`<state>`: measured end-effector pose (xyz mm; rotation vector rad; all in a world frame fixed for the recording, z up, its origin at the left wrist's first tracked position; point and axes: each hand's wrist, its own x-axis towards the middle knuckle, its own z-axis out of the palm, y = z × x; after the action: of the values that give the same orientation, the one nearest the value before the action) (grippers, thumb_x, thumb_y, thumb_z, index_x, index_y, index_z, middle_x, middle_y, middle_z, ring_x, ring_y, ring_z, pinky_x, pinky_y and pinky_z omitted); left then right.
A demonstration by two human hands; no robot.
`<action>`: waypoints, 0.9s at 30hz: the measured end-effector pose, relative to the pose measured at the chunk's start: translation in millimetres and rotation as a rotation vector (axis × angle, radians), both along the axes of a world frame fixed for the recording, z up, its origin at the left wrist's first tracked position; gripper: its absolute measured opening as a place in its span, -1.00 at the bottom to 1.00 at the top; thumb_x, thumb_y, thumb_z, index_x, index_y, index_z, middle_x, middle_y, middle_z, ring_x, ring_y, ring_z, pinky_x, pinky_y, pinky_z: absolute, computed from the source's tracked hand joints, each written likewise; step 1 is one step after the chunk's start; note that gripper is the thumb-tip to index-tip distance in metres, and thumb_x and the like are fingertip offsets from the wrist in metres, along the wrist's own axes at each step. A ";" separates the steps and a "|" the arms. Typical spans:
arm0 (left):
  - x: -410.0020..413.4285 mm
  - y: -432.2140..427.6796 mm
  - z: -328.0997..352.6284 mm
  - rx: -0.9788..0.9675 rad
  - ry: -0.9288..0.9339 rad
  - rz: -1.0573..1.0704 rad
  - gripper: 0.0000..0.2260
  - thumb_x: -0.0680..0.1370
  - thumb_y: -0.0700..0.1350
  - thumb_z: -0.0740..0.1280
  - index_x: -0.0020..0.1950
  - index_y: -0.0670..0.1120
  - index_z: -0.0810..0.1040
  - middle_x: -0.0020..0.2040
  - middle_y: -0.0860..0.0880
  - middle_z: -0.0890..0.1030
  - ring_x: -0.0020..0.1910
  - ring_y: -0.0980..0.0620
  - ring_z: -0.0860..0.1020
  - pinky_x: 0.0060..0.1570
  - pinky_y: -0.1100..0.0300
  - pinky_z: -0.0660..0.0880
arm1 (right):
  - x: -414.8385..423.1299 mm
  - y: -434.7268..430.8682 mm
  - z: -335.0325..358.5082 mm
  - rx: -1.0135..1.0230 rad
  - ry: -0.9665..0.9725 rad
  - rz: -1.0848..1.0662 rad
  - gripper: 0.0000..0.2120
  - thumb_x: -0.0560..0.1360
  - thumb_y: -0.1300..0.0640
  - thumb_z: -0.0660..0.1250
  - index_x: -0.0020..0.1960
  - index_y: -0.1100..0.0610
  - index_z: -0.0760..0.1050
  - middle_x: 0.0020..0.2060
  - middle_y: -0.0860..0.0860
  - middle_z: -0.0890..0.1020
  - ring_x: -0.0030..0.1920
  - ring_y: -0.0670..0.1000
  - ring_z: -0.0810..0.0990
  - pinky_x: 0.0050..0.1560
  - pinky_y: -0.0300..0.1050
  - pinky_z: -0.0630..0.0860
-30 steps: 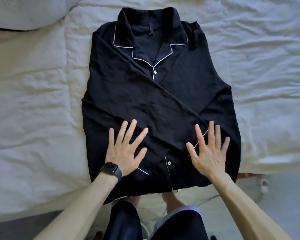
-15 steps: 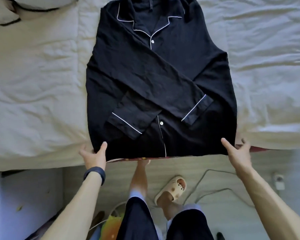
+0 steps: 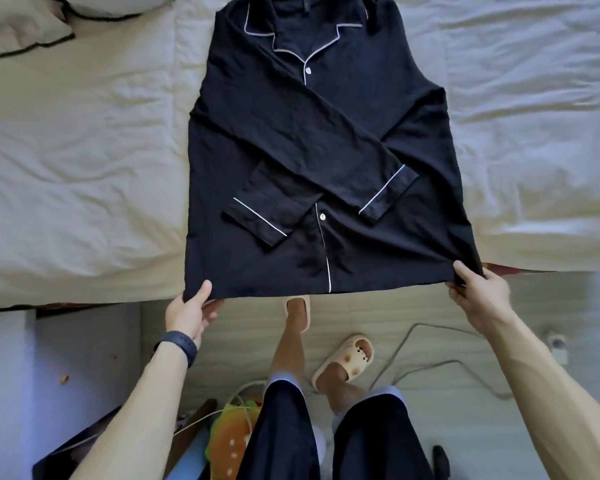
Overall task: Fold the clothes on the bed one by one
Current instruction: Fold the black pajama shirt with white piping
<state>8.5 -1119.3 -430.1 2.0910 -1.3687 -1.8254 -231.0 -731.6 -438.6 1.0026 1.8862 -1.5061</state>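
Your left hand (image 3: 191,315) pinches the near left corner of the hem of the shirt (image 3: 319,140), thumb on top and fingers tucked beneath; your right hand (image 3: 478,296) pinches the opposite corner the same way, with the cloth bunching slightly around its fingers; holding both corners at once keeps the hem taut and straight, which is likely why you hold them so wide apart; the hem hangs just over the edge of the bed (image 3: 84,150), giving your fingers room to slide under; the rest of the shirt lies flat on the cover, collar (image 3: 305,39) at the far end; both sleeves are crossed over the front, one cuff (image 3: 257,220) tucked under the other cuff (image 3: 385,195), so the shape is already narrow; by my reading you are set to carry the hem up towards the collar, and the crossed sleeves could slip if you lift unevenly; a pillow (image 3: 21,32) sits at the far left corner, well apart.
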 end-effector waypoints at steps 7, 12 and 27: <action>-15.5 9.4 65.9 -0.068 0.116 0.016 -0.85 0.59 -0.13 0.40 0.14 -0.13 0.57 0.00 -0.06 0.67 -0.15 -0.03 0.64 -0.21 0.13 0.50 | 1.7 -8.9 62.6 -0.148 0.086 -0.112 -0.93 0.62 0.21 0.36 0.09 0.19 0.52 -0.21 0.09 0.57 -0.37 -0.07 0.57 -0.37 -0.31 0.53; -55.8 -2.5 89.5 -0.056 0.207 -0.021 -0.95 0.63 -0.20 0.32 0.04 -0.05 0.54 -0.05 -0.06 0.66 -0.24 0.00 0.66 -0.12 0.12 0.53 | -37.8 -35.2 85.6 -0.211 0.155 -0.093 -0.83 0.66 0.27 0.28 0.22 0.17 0.37 -0.15 0.11 0.58 -0.41 -0.11 0.62 -0.43 -0.33 0.51; -258.5 -122.9 -8.6 -0.013 0.082 -0.038 -0.74 0.65 -0.19 0.24 0.33 -0.22 0.46 0.04 -0.09 0.61 0.03 -0.05 0.60 0.05 0.06 0.52 | -212.7 -161.7 -4.0 0.031 0.134 0.219 -0.51 0.64 0.22 0.28 0.53 0.09 0.25 0.35 0.13 0.51 0.05 0.06 0.65 0.10 -0.06 0.57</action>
<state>-250.0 -1242.2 -438.7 1.9738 -1.4055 -1.8885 -443.7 -893.2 -442.5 0.6963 2.0442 -1.4494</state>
